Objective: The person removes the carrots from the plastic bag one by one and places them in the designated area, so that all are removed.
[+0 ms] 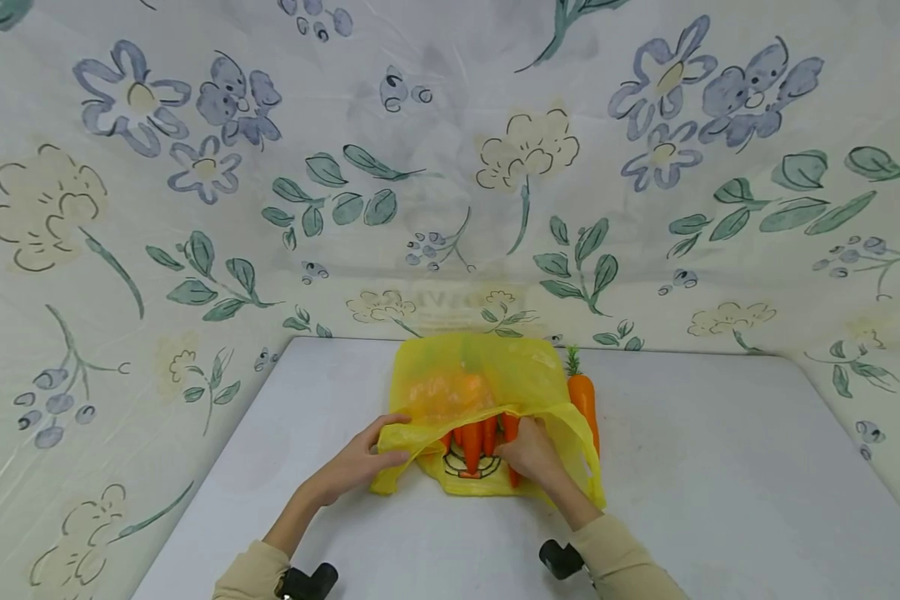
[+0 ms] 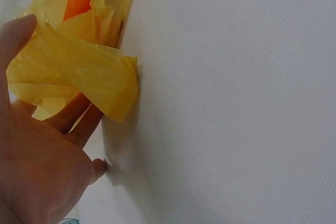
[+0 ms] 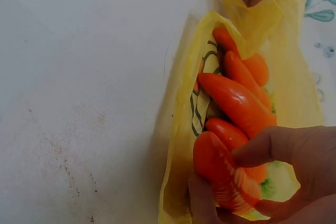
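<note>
A yellow plastic bag (image 1: 521, 362) lies on its side with its mouth towards me and several orange carrots (image 3: 239, 100) inside. At the left of the mouth, my left hand (image 1: 351, 468) holds the bag's edge between thumb and fingers; the left wrist view shows the loose yellow plastic (image 2: 86, 72) there. My right hand (image 1: 534, 454) reaches into the mouth. Its thumb and fingers grip one carrot (image 3: 212, 156), nearest the bag's right side in the head view. The leafy ends of the carrots are mostly hidden by the bag.
Another carrot (image 1: 582, 396) with a green top lies outside the bag, along its right side. Everything rests on a white table (image 1: 720, 467). A flower-patterned sheet (image 1: 450, 192) rises behind the table and at its sides.
</note>
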`<state>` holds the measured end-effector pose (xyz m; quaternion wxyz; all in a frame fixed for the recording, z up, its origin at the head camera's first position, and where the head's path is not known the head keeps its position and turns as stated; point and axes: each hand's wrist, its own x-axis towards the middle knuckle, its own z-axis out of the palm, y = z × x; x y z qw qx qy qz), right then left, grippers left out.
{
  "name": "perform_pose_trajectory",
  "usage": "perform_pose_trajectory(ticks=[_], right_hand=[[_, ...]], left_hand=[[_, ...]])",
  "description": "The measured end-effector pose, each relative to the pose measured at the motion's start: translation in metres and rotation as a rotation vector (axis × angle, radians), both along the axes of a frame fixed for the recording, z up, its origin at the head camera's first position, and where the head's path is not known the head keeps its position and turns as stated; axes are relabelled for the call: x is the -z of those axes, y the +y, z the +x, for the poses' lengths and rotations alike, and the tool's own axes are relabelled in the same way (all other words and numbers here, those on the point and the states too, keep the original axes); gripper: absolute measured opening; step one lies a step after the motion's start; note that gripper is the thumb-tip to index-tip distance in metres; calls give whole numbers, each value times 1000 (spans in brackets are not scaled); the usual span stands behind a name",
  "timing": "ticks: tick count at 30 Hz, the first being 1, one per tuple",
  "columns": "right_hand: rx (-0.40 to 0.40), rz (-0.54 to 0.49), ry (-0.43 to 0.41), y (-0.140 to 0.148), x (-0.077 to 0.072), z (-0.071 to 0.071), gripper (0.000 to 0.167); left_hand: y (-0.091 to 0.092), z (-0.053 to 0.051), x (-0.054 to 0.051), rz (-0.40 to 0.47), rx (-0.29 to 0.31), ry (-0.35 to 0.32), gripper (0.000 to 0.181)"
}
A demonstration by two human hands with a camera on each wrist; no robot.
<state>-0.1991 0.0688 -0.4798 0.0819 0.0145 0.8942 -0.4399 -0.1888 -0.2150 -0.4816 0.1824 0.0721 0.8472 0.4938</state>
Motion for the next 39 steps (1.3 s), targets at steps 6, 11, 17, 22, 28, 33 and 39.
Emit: perform_pose_trajectory(ticks=[6,11,17,22,28,33,39], right_hand=[[-15,-46,-47,0,-2,4,48],[-18,-111,-37,2,-1,8,45],[-40,-154,-3,4,-2,11,52],[-70,-162,24,3,-5,13,59],[-87,-189,35,2,-7,16,63],[-97,-201,61,2,-8,18,65],[-96,-214,56,1,-12,21,70]], left_hand=[[0,0,2,-4,-3,1,61],[0,0,2,-5,-3,0,61],[0,1,0,-2,1,-1,61],[0,1,0,-5,-3,0,61],[0,0,2,-5,-9,-9,61],[-1,0,2,-7,-8,-8,61],[-1,1,1,-12,-5,-4,61]])
